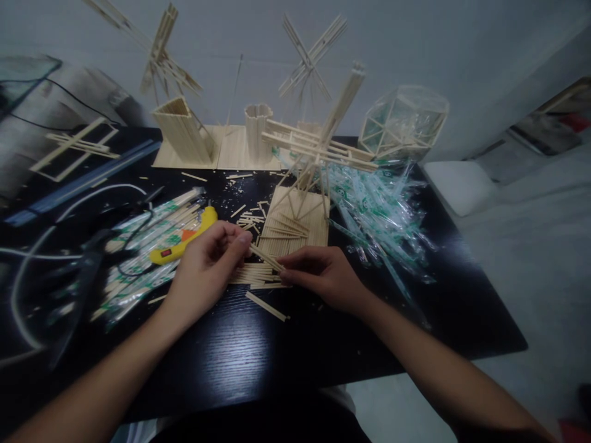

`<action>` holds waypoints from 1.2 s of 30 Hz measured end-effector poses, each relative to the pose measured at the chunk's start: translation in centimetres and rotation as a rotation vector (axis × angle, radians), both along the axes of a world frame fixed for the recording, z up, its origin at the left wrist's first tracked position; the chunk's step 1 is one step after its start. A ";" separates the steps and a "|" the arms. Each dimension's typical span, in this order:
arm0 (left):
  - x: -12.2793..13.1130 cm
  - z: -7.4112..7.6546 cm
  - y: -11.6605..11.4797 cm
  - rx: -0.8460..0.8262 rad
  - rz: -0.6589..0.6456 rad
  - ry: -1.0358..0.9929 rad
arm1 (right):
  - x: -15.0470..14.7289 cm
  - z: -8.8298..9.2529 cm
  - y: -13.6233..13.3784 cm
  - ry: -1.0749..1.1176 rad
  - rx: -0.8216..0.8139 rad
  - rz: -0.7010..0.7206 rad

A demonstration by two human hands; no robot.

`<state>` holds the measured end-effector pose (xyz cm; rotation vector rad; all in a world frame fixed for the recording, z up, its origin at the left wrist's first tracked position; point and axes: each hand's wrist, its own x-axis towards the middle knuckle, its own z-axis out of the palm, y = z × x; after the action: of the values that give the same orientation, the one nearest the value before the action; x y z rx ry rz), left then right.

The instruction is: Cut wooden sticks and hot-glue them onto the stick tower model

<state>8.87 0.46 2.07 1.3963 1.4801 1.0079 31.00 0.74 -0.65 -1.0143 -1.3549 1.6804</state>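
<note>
Between my two hands is a short piece of pale wooden sticks (266, 256), slanting down to the right. My left hand (215, 255) pinches its upper left end between thumb and fingers. At its lower right end, the fingertips of my right hand (323, 277) are closed on it. Below it on the table lies a row of wooden sticks (252, 274), partly hidden by my left hand. A loose short stick piece (266, 306) rests nearer to me. Just behind my left hand lies a yellow glue gun (203, 229).
A wooden windmill model (318, 154) stands on a stick base (318, 231) beyond my hands. Behind are a triangular stick tower (187, 132) and a round one (258, 132). Plastic wrappers (378, 209) lie right, wrapped sticks (138, 258) left, beside a white cable (21, 295).
</note>
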 end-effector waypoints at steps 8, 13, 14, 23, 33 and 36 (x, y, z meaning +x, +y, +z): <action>-0.4 -0.3 0.0 -0.018 0.036 -0.014 | 0.1 0.0 0.3 0.010 -0.002 -0.119; -0.3 -0.5 0.0 -0.008 0.058 -0.062 | -0.1 -0.1 0.3 0.020 -0.043 -0.143; -0.3 -0.5 0.0 -0.005 0.061 -0.063 | -0.1 -0.1 0.3 0.017 -0.051 -0.139; 0.1 -0.2 -0.2 0.020 0.059 -0.040 | -0.2 0.2 0.2 0.037 -0.036 -0.135; 0.1 -0.2 -0.5 0.048 0.041 -0.054 | -0.2 0.5 0.2 0.013 0.011 -0.136; 0.1 -0.2 -0.4 0.027 0.039 -0.086 | -0.1 0.4 0.3 0.027 0.024 -0.123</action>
<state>8.95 0.09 1.85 1.3310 1.4400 1.1020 30.88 1.04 -0.24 -1.0360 -1.2664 1.5777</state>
